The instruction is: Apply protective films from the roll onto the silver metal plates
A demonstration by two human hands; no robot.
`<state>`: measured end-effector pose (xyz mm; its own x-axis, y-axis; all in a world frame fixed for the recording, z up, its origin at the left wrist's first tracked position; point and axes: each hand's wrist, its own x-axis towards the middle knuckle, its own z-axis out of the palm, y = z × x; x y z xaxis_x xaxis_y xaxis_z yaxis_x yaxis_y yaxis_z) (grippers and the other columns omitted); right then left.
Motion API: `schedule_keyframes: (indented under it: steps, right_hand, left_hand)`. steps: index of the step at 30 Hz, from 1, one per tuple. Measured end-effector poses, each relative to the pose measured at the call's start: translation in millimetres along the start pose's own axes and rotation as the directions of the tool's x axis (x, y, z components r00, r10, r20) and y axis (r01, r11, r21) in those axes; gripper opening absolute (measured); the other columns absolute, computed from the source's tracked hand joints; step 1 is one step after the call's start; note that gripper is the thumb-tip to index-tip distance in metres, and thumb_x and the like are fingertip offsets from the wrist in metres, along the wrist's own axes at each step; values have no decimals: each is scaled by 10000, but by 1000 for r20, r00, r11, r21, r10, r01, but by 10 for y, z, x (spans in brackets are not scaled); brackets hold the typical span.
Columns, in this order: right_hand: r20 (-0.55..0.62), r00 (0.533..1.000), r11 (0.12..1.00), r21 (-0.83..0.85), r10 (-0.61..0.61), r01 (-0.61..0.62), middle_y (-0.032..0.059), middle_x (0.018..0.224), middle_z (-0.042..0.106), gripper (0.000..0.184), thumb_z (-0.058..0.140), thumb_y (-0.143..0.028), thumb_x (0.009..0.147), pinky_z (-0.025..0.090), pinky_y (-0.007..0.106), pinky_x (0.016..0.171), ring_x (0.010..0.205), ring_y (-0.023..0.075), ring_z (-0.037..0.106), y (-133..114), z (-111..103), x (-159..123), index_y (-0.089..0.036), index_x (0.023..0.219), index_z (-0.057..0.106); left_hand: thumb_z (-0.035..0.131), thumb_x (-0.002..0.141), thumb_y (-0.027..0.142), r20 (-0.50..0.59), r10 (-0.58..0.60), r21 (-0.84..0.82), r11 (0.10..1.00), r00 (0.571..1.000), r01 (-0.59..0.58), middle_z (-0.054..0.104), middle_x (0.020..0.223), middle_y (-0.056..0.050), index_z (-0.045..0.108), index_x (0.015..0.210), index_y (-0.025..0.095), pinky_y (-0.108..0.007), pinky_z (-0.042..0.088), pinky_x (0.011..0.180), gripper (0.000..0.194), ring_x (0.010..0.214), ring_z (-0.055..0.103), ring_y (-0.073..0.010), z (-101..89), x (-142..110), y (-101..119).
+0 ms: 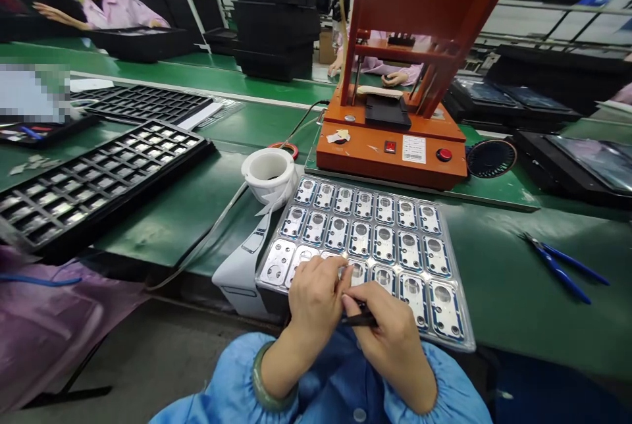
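Observation:
A clear tray [444, 338] of several small metal parts in blue frames lies at the near edge of the green bench. My left hand [316, 299] rests curled on the tray's near row, fingertips pinched over one part. My right hand [390, 332] sits just to its right, closed round dark tweezers [358, 320] whose tips point left toward the left fingers. What the left fingers pinch is hidden. Both wrists wear blue sleeves, and a green bangle is on the left one.
An orange press machine [395, 141] stands behind the tray. A white tape roll [269, 174] sits left of it. Black compartment trays [99, 180] lie at the left, blue pliers [563, 266] at the right. Other people work across the bench.

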<state>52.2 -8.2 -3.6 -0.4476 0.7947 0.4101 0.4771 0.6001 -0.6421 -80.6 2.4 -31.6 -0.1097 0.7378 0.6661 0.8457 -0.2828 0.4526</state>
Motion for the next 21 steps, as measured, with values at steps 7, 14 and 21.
schedule_keyframes:
  steps: [7, 14, 21]
  right_hand:
    - [-2, 998, 996, 57, -65, 65, -1, 768, 620, 86, 513, -164, 909, 445, 219, 611, 660, 122, 598, 29, -32, -31, -218, 924, 579]
    - [-105, 993, 998, 23, -59, 62, 14, 836, 661, 77, 560, -226, 878, 480, 220, 656, 724, 150, 630, 57, -174, -92, -231, 919, 624]
    - [-221, 960, 983, 35, -171, 183, -9, 741, 660, 160, 556, -110, 847, 473, 234, 687, 666, 141, 625, -276, 339, -163, -248, 907, 609]
  left_hand:
    - [565, 830, 142, -153, 21, -183, 982, 988, -50, 569, 570, 19, 572, 794, 180, -280, 376, 601, 54, 567, 526, -135, -31, -51, 22]
    - [462, 875, 112, -327, -271, -678, 735, 905, -25, 570, 710, -5, 501, 1004, 205, -264, 486, 683, 164, 728, 566, -137, -337, -381, -62]
    - [606, 826, 402, -164, -916, -736, 361, 366, 573, 569, 1092, -59, 543, 1060, 221, -310, 427, 942, 302, 1051, 550, -168, -231, -1190, -631]
